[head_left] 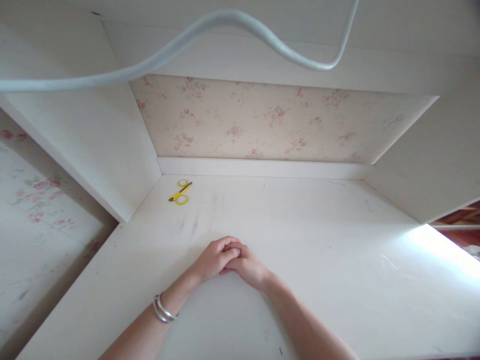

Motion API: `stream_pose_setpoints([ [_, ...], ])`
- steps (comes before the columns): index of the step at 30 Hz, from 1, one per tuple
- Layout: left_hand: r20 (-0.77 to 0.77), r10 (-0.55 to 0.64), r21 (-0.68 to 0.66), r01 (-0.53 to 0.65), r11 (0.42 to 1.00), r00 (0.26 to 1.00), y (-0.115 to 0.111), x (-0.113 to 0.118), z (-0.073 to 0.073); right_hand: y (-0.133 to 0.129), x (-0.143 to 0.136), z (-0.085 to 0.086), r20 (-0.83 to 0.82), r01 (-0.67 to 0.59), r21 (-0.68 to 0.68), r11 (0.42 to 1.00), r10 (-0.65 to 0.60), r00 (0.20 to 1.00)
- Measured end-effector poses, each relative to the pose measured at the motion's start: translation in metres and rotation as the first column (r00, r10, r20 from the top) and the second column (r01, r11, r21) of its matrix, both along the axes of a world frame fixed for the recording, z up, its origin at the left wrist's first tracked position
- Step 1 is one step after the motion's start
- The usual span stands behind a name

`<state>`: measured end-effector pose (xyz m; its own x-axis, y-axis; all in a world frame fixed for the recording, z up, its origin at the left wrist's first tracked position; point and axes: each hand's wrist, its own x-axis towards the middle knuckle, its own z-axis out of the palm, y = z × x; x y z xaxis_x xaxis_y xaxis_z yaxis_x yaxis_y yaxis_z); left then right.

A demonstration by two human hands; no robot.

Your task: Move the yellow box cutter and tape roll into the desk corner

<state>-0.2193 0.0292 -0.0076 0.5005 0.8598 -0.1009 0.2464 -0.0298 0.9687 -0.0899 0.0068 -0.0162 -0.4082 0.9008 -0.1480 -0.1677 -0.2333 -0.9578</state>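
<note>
Two tape rolls (182,203), pale yellow rings, sit back left on the white desk (300,215), one slim yellow-and-black cutter (180,191) slanting between them! Nearer in, left hand (213,260) and right hand (249,267) clasp each other, fingers folded; two silver bangles (166,312) circle the left wrist.

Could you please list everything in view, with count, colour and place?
Tape rolls: two, yellow, desk's far left
Utility knife: one, yellow and dark, between the rolls
Desk: one, white, under the hands
Side panels: two, whitish, left and right
Overhead board: one, whitish, above the wallpaper
Floral wallpaper: one stretch, pinkish, behind desk
Floral surface: one, pale, far left
Cord: one, white, across top
Reddish items: count unclear, right edge
Bangles: apparently two, silver, left wrist
Left hand, right hand: clasped together, centre
</note>
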Motion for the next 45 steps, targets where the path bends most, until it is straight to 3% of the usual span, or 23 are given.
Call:
stream_pose_setpoints([
  [12, -0.030, -0.002, 0.020, 0.003, 1.000, 1.000, -0.0005, 0.0001, -0.0003, 0.0022, -0.0004, -0.0075, -0.002, 0.000, 0.008, 1.000, 0.000, 1.000],
  [20, -0.035, 0.006, 0.029, -0.005, 1.000, 0.999, -0.0005, -0.0004, 0.0007, 0.0020, -0.0013, -0.0053, -0.036, -0.003, -0.033, 0.999, 0.002, 0.999],
  [45, -0.020, -0.021, 0.038, 0.021, 0.999, 1.000, -0.0006, -0.0005, 0.0003, 0.0012, -0.0005, -0.0022, -0.001, -0.017, 0.005, 1.000, 0.017, 1.000],
])
